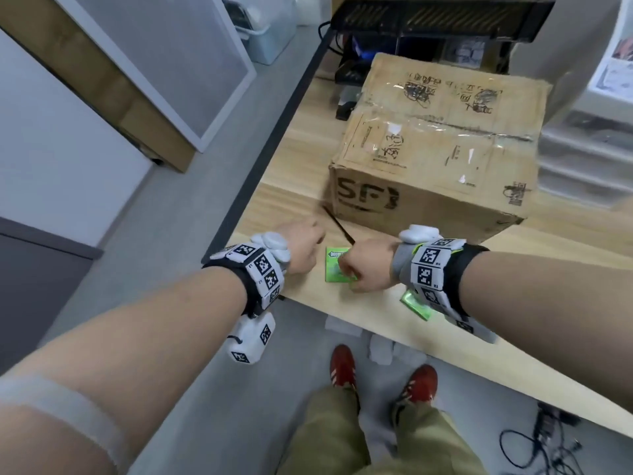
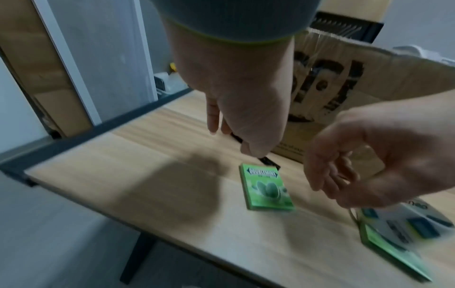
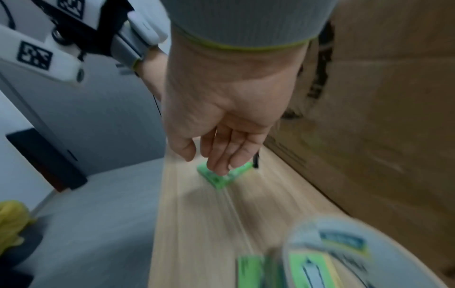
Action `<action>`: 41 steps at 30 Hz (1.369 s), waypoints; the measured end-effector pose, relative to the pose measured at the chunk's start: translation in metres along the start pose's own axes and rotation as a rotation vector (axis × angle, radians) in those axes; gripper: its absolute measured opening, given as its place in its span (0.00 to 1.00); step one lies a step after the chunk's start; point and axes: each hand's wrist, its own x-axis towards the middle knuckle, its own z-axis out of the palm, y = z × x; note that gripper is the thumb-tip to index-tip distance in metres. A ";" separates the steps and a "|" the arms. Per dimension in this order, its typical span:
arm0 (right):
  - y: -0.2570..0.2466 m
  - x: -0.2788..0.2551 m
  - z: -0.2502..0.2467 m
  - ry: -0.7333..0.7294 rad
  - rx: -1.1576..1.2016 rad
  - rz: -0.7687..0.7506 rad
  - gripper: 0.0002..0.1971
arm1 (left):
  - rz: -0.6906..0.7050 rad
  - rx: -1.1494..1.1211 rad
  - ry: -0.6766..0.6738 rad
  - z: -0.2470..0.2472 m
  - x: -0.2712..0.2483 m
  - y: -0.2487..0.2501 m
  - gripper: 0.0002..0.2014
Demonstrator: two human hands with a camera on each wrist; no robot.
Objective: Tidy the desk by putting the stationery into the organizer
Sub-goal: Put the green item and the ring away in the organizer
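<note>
A flat green gum pack (image 1: pixel 333 273) (image 2: pixel 265 187) lies near the front left corner of the wooden desk (image 1: pixel 301 156). My right hand (image 1: pixel 361 270) (image 3: pixel 221 136) hangs over it with relaxed fingers, their fingertips (image 3: pixel 219 169) at or just above the pack (image 3: pixel 216 180); contact is blurred. In the left wrist view the right hand (image 2: pixel 357 165) is loosely curled and holds nothing. A thin black pen (image 1: pixel 337 225) (image 2: pixel 269 162) lies just behind the pack. My left hand (image 1: pixel 301 248) (image 2: pixel 236 109) hovers left of the pen, holding nothing.
A large taped cardboard box (image 1: pixel 438 149) stands right behind the pen. A green and white blister package (image 1: pixel 416 305) (image 2: pixel 399 233) lies under my right wrist at the desk's front edge. Clear plastic drawers (image 1: pixel 589 156) stand at the right. Cables (image 1: pixel 548 447) lie on the floor.
</note>
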 end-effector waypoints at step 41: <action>0.140 -0.146 0.142 0.153 0.167 0.754 0.35 | 0.631 0.440 -0.273 0.017 0.083 0.222 0.42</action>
